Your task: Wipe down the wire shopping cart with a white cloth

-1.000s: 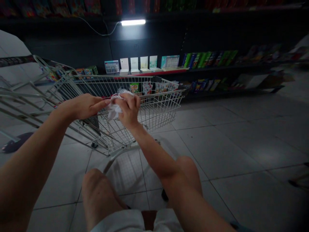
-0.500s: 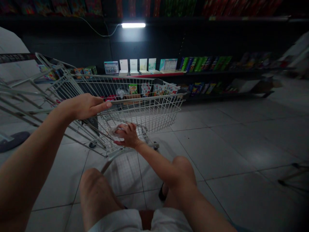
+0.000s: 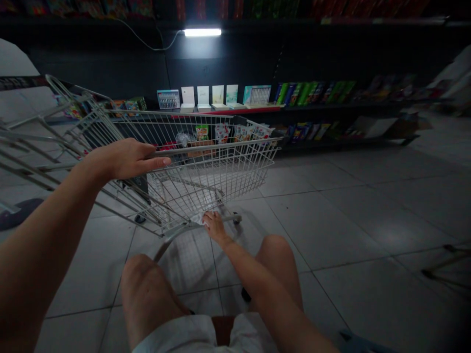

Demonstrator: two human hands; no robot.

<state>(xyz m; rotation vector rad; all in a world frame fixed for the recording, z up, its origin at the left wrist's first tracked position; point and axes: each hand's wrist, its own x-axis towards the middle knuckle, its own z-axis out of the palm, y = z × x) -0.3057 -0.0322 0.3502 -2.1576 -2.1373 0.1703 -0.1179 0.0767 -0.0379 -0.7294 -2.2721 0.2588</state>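
Observation:
A white wire shopping cart (image 3: 235,166) stands in front of me on the tiled floor. My left hand (image 3: 127,158) rests on the cart's near top rail, fingers stretched along it and partly curled over. My right hand (image 3: 213,224) is low at the cart's bottom frame, pressed on a crumpled white cloth (image 3: 197,219) against the lower bar. The cloth is mostly hidden under the fingers. My bare knees show below.
Dark store shelves (image 3: 312,105) with cards and coloured packets run along the back, lit by a tube light (image 3: 202,32). A second cart (image 3: 33,142) is nested at the left. Grey floor tiles (image 3: 368,215) stretch to the right.
My right hand has dropped with the white cloth from the cart's top rail down to its bottom frame. The left hand has let go of the cloth and settled on the rail.

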